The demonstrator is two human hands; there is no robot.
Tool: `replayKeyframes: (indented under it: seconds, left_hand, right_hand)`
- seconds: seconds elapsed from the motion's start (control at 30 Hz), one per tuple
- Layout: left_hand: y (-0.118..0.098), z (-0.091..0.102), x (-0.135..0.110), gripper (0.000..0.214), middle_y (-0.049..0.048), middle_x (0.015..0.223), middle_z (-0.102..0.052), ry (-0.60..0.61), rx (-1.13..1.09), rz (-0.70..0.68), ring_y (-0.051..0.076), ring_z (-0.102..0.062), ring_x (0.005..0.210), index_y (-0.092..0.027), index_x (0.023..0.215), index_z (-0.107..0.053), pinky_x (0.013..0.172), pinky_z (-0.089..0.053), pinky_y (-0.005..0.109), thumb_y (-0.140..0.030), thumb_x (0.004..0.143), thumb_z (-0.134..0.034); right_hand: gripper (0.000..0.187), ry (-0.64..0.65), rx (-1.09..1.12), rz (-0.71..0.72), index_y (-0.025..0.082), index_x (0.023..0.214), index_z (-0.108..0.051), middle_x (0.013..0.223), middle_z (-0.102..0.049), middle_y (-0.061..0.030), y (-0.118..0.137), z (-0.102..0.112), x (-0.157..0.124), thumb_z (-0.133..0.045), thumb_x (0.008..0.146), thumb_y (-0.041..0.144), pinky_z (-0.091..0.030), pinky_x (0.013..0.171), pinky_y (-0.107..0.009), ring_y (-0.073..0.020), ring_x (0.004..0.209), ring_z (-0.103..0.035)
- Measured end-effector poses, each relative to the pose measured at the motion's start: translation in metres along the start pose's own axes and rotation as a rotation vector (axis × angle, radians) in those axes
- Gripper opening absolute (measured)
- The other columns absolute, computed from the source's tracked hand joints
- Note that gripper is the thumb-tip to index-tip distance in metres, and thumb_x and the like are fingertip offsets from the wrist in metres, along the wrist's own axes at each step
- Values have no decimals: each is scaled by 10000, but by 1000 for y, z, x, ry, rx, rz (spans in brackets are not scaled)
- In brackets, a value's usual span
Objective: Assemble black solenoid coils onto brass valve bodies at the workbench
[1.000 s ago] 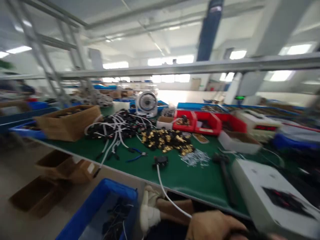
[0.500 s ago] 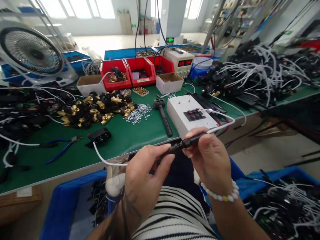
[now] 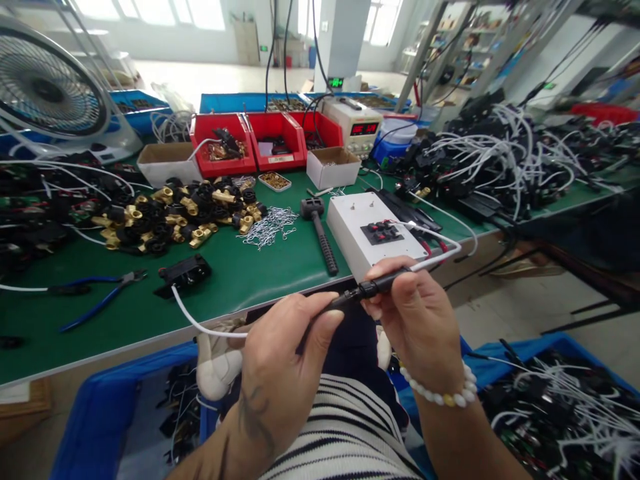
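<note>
Currently, head view, the only one. Both hands are raised in front of the body, just off the near edge of the desk (image 3: 280, 267). The left hand (image 3: 287, 357) has its grip closed on the dark end piece of a white cable (image 3: 193, 319), thumb and fingertips pinching it. The right hand (image 3: 417, 320) has its grip closed on a black connector (image 3: 375, 287) whose own white lead (image 3: 435, 257) runs back toward the white test box (image 3: 373, 233) at the near edge. The two black ends meet between the hands; whether they are fully seated I cannot tell, as the fingers hide the joint.

The left cable trails back onto the desk to a black housing (image 3: 185, 273) lying near the near edge, just right of the blue-handled pliers (image 3: 95, 300).

Judged progress: one unit is picked up and its plug brought to the box's lead, so the joining looks begun or just made; no reading or result shows on the box. Much appears left: a heap of brass and black fittings (image 3: 180, 217) lies mid-desk, a pile of metal clips (image 3: 273, 227) beside a black mallet (image 3: 320, 233), and wired parts fill the blue bin (image 3: 565, 393) at the right, off the desk.

Far edge: red bins (image 3: 265, 140), a power supply (image 3: 357, 120), a fan (image 3: 50, 90) at the far left corner.
</note>
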State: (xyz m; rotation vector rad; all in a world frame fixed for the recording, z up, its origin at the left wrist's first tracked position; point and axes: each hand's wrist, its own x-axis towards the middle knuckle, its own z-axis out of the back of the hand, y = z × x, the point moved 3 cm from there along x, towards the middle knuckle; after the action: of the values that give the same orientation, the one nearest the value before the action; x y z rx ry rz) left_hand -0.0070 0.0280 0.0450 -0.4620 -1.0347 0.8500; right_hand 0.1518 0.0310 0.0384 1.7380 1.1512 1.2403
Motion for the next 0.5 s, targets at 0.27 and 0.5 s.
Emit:
replayKeyframes:
  seconds: [0.27,0.5]
  left_hand:
    - [2,7,9,209,-67,859,-704,67,-41,67,59,-638,776,-211,918,-673,693,-456,117,-231,994,-479]
    - [15,4,10,347,-66,772,-695,202,-38,231,108,-632,678,-285,892,-712,621,-484,181,-425,998,-413]
  right_hand:
    - [223,123,-62,8,225,968,-697,748,-568,10,5,7,3,-653,944,442,-429,574,-223,-113,612,-524]
    - [245,202,-65,2,177,946,-679,691,-573,12,4,8,7,-685,928,421,-424,587,-209,-104,611,-529]
